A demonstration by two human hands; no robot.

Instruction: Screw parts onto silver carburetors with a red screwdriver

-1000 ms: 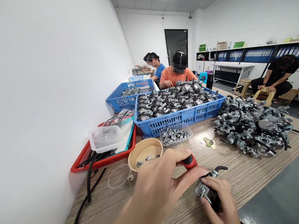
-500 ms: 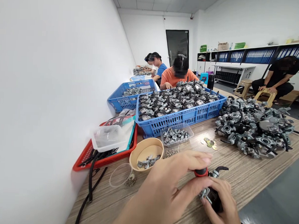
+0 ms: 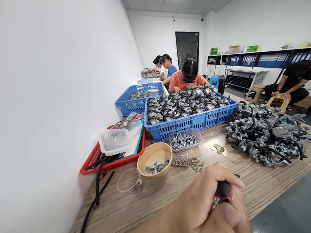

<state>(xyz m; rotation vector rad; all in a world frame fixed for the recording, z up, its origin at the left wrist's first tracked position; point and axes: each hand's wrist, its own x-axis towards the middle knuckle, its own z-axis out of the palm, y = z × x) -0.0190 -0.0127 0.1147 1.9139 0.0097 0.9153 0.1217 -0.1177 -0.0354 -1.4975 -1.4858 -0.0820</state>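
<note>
My left hand (image 3: 198, 204) reaches across from the lower left, its fingers and thumb closed around the black-and-red handle of a screwdriver (image 3: 223, 189). The handle stands above a small carburetor (image 3: 216, 201), which is mostly covered by my hands. Behind my left hand, my right hand (image 3: 240, 209) is closed around the carburetor; most of its fingers are hidden. The screwdriver's tip is out of sight. Loose brass screws (image 3: 196, 164) lie beyond my left hand, beside a clear bag of screws (image 3: 180, 160). Farther off are several thin brass discs (image 3: 220, 149).
A pile of carburetors (image 3: 270, 135) covers the right side. Behind stands a blue crate (image 3: 193, 123) full of carburetors, with a clear tub (image 3: 186, 140) of metal parts before it. A beige bowl (image 3: 154, 147) and red tray (image 3: 112, 166) are left. A co-worker (image 3: 188, 76) sits opposite.
My left hand has shifted right and rolled over the screwdriver, whose handle now tips toward me. The loose screws have come into view. The whole scene has shifted slightly right.
</note>
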